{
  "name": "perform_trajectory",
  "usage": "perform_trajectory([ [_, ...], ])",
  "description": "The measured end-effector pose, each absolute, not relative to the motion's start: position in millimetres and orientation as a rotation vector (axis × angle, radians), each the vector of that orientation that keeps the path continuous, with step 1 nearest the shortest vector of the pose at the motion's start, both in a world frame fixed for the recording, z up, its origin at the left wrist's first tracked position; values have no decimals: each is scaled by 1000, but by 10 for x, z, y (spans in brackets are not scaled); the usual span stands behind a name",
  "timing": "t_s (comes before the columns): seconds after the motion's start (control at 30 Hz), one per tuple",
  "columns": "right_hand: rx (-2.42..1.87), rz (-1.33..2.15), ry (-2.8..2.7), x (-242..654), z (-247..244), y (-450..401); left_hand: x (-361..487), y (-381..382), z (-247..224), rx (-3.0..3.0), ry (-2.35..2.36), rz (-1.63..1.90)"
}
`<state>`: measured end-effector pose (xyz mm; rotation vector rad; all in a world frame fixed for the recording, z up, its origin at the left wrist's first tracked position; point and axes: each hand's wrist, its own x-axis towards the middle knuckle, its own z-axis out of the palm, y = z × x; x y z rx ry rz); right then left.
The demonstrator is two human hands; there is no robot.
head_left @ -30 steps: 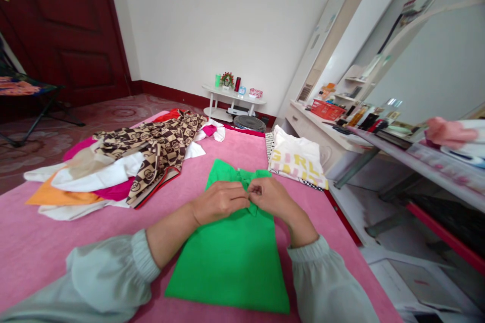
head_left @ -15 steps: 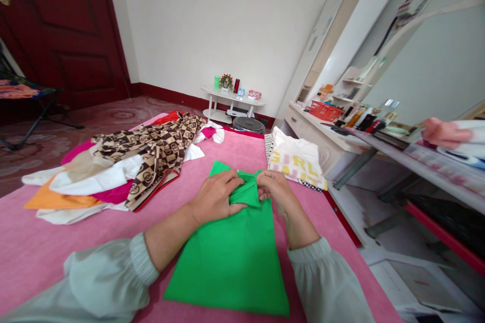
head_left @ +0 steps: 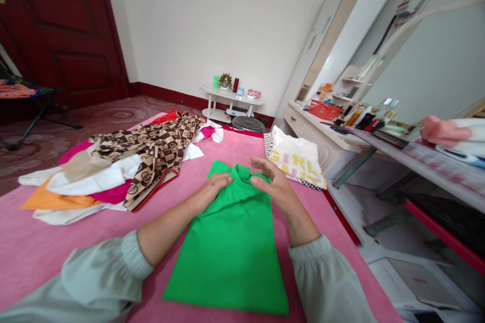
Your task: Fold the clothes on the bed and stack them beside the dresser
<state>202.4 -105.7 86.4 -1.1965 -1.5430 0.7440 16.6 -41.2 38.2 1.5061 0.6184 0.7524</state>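
Observation:
A green shirt [head_left: 231, 252], folded to a long panel, lies flat on the pink bedcover [head_left: 242, 145] with its collar at the far end. My left hand [head_left: 212, 191] rests on the shirt's left shoulder beside the collar, fingers stretched out and partly hidden from view. Just over the right side of the collar is my right hand [head_left: 273, 179], its thumb and fingers spread apart and nothing held. Shallow creases run across the cloth below the collar.
To the left lies a loose heap of clothes, with a brown checked garment [head_left: 162, 151] on top. A folded white printed shirt [head_left: 297, 154] sits at the far right of the bed. A dresser [head_left: 310, 128] and a grey-edged table [head_left: 409, 161] stand along the right.
The collar flap that both hands were pinching now lies flatter and upright. My left hand has drawn back to the left, and my right hand has let go and opened.

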Motion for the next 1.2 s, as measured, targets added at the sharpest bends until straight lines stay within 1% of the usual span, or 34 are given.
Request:
perform_trajectory([
  [0.13, -1294, 791, -1740, 2181, 797, -1079, 165, -415, 345, 1267, 732, 845],
  [0.23, -1348, 840, -1790, 2297, 697, -1044, 160, -441, 380, 1129, 702, 787],
  [0.3, -1404, 806, -1716, 2358, 611, -982, 165, -431, 421, 1056, 624, 745],
  [0.4, -1499, 541, -1469, 2408, 479, -873, 168, -330, 447, 1046, 630, 773],
  [0.53, -1582, 178, -1368, 2434, 378, -816, 101, -103, 366, 1072, 884, 911],
  [0.6, -1635, 94, -1407, 2440, 372, -828, 48, -14, 305, 1177, 956, 974],
  [0.7, -1719, 61, -1433, 2433, 396, -860, -13, 52, 245, 1615, 1025, 1007],
  [0.8, -1877, 42, -1454, 2402, 429, -891, -44, 62, 251, 2122, 1081, 955],
  [0.9, -2052, 57, -1472, 2364, 440, -912, -50, 73, 298, 2316, 1182, 875],
  [1.0, -2070, 103, -1497, 2335, 395, -902, -45, 143, 315, 2149, 1221, 955],
  [1.13, -1852, 189, -1373, 2295, 294, -854, -62, 307, 249, 1571, 1118, 1129],
  [1.2, -1765, 147, -1329, 2253, 287, -844, -83, 343, 234, 1447, 1137, 1225],
])
